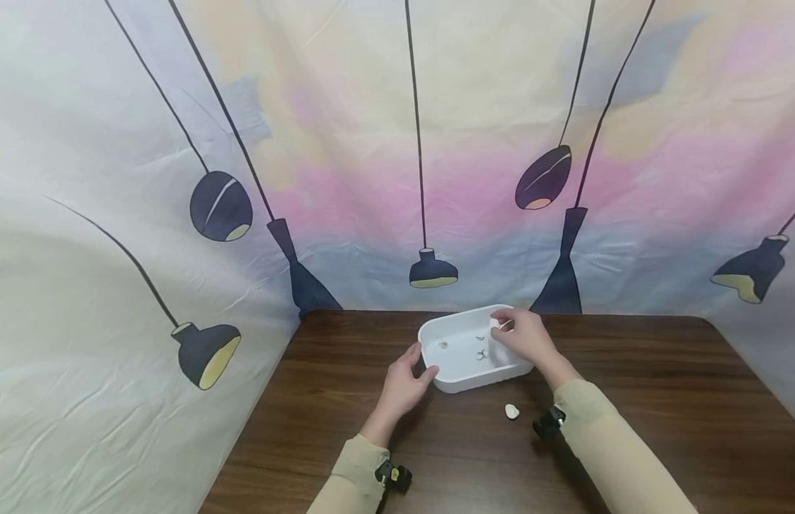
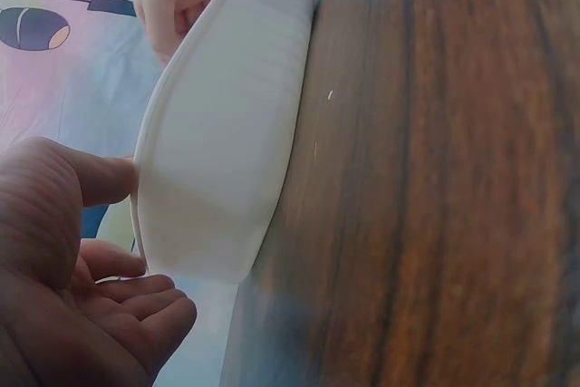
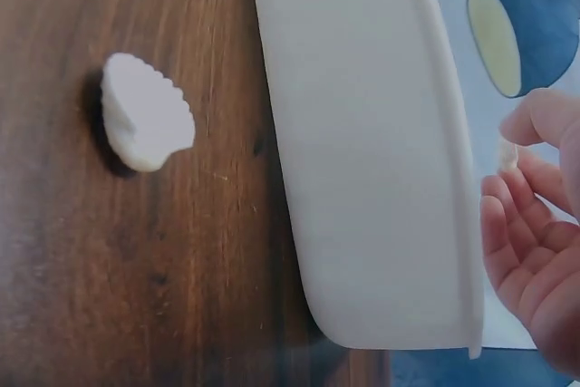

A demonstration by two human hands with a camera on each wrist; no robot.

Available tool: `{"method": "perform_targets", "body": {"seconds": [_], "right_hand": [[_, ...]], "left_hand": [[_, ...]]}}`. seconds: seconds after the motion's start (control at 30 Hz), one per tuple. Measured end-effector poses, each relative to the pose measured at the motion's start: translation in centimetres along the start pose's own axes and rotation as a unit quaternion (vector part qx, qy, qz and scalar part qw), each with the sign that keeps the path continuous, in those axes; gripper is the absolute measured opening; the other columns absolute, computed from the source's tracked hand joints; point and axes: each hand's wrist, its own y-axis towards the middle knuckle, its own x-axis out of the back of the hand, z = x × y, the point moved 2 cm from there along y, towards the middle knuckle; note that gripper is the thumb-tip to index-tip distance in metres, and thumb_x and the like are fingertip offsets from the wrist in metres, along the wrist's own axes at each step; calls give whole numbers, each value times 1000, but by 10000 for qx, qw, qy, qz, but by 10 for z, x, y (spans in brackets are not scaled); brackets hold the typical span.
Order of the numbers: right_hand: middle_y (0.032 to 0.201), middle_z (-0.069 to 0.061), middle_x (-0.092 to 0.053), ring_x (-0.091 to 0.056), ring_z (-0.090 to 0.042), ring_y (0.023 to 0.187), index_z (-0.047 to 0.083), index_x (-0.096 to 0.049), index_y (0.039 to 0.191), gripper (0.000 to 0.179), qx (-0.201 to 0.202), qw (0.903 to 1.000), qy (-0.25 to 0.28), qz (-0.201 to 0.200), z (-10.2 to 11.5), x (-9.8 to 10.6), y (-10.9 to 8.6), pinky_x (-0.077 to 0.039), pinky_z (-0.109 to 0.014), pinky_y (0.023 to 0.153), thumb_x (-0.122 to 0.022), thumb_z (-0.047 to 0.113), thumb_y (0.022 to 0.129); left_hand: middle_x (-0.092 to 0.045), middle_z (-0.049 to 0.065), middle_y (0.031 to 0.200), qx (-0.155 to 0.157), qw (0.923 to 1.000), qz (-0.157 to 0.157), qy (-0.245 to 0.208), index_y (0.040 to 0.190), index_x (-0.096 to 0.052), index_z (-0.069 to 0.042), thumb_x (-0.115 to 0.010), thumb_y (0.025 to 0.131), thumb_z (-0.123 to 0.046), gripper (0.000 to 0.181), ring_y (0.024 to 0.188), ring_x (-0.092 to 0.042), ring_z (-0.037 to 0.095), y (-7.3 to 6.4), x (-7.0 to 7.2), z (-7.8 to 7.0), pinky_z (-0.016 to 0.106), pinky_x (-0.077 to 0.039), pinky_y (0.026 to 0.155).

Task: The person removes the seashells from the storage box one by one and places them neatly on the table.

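A white rectangular tray (image 1: 458, 385) sits on the wooden table near its far edge. My left hand (image 1: 402, 385) holds its near left corner, thumb against the front and fingers along the left end. Over the tray's right part, my right hand (image 1: 524, 337) pinches a small white seashell (image 3: 507, 153) between thumb and fingertips. Its shape is mostly hidden by the fingers. Inside the tray lie several small pieces, among them a yellowish one (image 1: 443, 345) at the left and whitish ones (image 1: 481, 355) nearer the middle. A ribbed white seashell (image 3: 145, 113) lies on the table in front of the tray.
The brown wooden table (image 1: 461, 457) extends to both sides and toward me. A cloth backdrop (image 1: 371, 143) printed with hanging lamps stands directly behind its far edge. Each wrist carries a small black camera, one (image 1: 393, 476) at the left sleeve and one (image 1: 548, 422) at the right.
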Motion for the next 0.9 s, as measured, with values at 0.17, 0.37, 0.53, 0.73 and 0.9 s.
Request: {"method": "perform_targets", "body": {"seconds": [0.17,0.37,0.53,0.73,0.9], "right_hand": [[116,-17,-76,-73,-32,101,0,-75,127,33,124,9998,114,-111,-1,0,-6,-60,-51,88,-74,14,97],[113,-17,-78,-74,-32,101,0,-74,130,36,95,9993,242,-260,-2,1,-16,-59,-45,84,-73,13,96],[113,-16,-77,-74,-32,102,1,-73,132,38,-42,9979,479,-438,-4,5,-25,-59,-39,83,-74,14,97],[111,-15,-77,-74,-30,101,1,-75,129,34,-149,9941,823,-696,-8,11,-42,-60,-29,83,-75,13,97],[111,-16,-77,-70,-18,99,2,-75,131,34,-320,9872,1138,-1068,-15,17,-60,-54,-14,79,-75,12,98]], "left_hand": [[-46,29,160,-46,10000,-58,60,154,-46,13,-71,104,-20,65,151,-43,42,1,2,1,54,-36,124],[-46,30,160,-71,9999,-95,103,154,-47,13,-71,103,-19,65,151,-43,42,2,3,2,55,-35,124],[-46,31,159,-121,9998,-123,121,153,-47,13,-72,102,-18,65,150,-43,43,3,3,3,56,-36,124],[-45,29,161,-35,9998,-76,170,154,-46,12,-71,103,-21,66,152,-43,41,2,0,4,54,-35,125],[-45,30,161,-31,9999,-45,157,154,-46,13,-71,103,-21,66,152,-42,43,2,-1,3,55,-35,124]]}}
